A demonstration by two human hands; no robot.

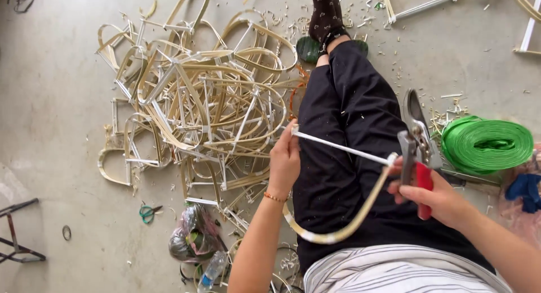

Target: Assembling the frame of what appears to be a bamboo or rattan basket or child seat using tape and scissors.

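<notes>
Plastic bag (191, 239) w/ scraps — floor (51, 101)

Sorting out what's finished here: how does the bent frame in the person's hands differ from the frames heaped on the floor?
The held frame is a single piece, lifted over the lap, gripped by the left hand, with the right hand pressing a red-handled tool to its corner. The heaped frames are many, tangled and lying untouched on the floor. Both are pale curved strips closed by a straight white bar.
</notes>
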